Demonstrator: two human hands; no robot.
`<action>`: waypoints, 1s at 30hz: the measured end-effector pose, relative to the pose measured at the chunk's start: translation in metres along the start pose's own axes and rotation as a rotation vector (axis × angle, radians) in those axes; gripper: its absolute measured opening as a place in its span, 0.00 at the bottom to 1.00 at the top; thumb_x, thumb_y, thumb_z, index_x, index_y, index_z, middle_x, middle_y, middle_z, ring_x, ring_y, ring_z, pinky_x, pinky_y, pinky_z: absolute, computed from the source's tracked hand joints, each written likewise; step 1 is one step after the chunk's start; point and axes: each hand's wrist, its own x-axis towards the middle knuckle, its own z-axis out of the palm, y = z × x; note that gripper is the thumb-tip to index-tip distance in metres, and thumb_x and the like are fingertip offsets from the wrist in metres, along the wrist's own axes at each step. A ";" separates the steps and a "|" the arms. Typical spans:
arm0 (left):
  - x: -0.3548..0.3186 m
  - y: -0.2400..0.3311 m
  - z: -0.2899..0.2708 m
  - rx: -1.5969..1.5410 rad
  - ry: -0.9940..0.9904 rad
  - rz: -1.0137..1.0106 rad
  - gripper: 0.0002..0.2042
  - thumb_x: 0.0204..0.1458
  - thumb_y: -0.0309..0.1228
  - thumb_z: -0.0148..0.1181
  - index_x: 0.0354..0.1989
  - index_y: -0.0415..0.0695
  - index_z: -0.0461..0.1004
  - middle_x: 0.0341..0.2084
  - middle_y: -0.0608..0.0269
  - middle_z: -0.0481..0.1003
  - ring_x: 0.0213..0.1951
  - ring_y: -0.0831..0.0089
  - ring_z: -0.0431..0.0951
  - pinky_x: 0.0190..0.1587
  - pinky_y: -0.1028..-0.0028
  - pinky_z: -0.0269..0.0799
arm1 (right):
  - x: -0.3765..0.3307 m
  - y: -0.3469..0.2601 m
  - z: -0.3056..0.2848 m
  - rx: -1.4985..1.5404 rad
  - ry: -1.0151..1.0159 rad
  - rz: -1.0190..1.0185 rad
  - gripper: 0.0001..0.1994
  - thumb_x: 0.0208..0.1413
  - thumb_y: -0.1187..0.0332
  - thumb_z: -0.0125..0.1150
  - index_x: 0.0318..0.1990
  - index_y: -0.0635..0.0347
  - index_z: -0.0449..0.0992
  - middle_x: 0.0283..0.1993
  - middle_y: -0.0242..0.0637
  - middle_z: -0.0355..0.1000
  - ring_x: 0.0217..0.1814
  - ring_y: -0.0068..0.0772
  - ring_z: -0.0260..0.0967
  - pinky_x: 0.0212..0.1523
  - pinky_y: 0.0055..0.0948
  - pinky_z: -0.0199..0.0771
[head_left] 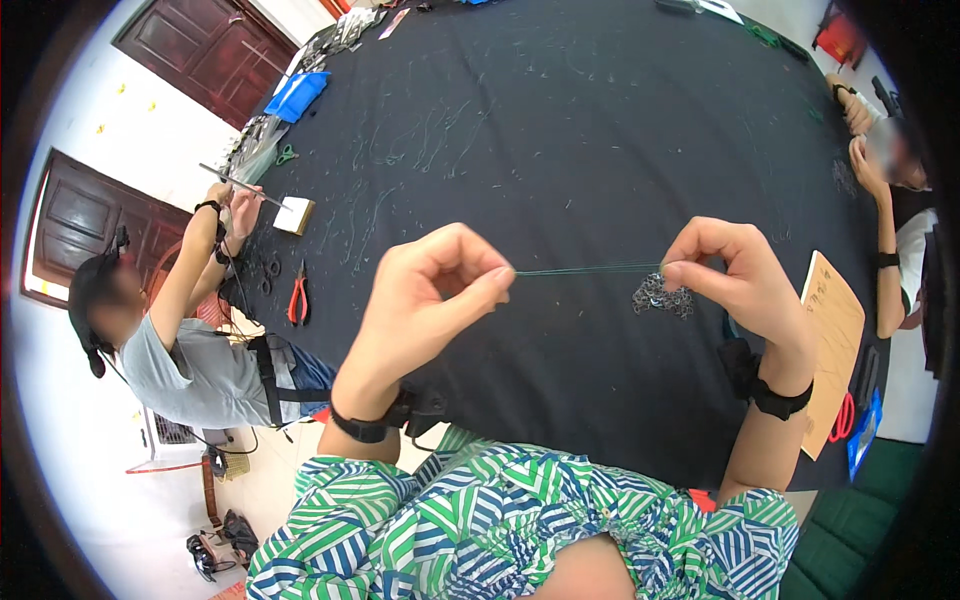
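A thin green thread (588, 270), looking doubled, runs nearly level between my two hands above the black tablecloth. My left hand (430, 295) pinches its left end between thumb and forefinger. At the other end my right hand (740, 275) pinches it the same way, the fingertips pressed together. Just below my right fingertips a small heap of dark metal bits (662, 298) lies on the cloth; they look like little hooks or rings, too small to tell. Whether the heap touches the thread I cannot tell.
Cut thread scraps (440, 130) litter the black tablecloth (560, 400). Red-handled pliers (298, 298) and a white block (293, 215) lie at left, near a person in grey (210, 370). A cardboard sheet (832, 345) and red-handled scissors (842, 416) are at right. Another person (890, 170) sits far right.
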 end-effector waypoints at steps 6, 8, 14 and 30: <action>-0.018 0.008 -0.028 0.056 0.063 -0.030 0.05 0.56 0.25 0.64 0.32 0.38 0.75 0.25 0.69 0.76 0.27 0.86 0.76 0.30 0.85 0.70 | 0.003 -0.003 0.010 -0.057 -0.087 0.066 0.07 0.57 0.70 0.64 0.31 0.64 0.78 0.25 0.31 0.76 0.27 0.16 0.71 0.27 0.19 0.66; -0.021 0.011 -0.040 0.117 0.025 -0.061 0.03 0.57 0.24 0.62 0.34 0.39 0.74 0.26 0.67 0.77 0.28 0.86 0.76 0.30 0.86 0.70 | 0.003 -0.003 0.014 -0.040 -0.103 0.064 0.07 0.57 0.70 0.64 0.31 0.64 0.78 0.25 0.31 0.75 0.27 0.17 0.71 0.27 0.20 0.66; -0.009 0.010 -0.104 0.410 0.104 -0.140 0.05 0.57 0.27 0.61 0.33 0.39 0.74 0.25 0.70 0.76 0.28 0.86 0.73 0.31 0.84 0.67 | 0.004 -0.008 0.019 -0.234 -0.122 -0.035 0.07 0.54 0.70 0.66 0.31 0.65 0.78 0.24 0.35 0.75 0.26 0.24 0.72 0.28 0.24 0.68; 0.081 -0.165 -0.324 1.155 0.786 -0.241 0.12 0.50 0.39 0.59 0.33 0.44 0.82 0.26 0.55 0.82 0.34 0.59 0.84 0.41 0.63 0.77 | 0.007 -0.011 0.019 -0.376 -0.147 0.145 0.06 0.53 0.71 0.65 0.34 0.66 0.80 0.27 0.40 0.77 0.29 0.31 0.76 0.33 0.27 0.75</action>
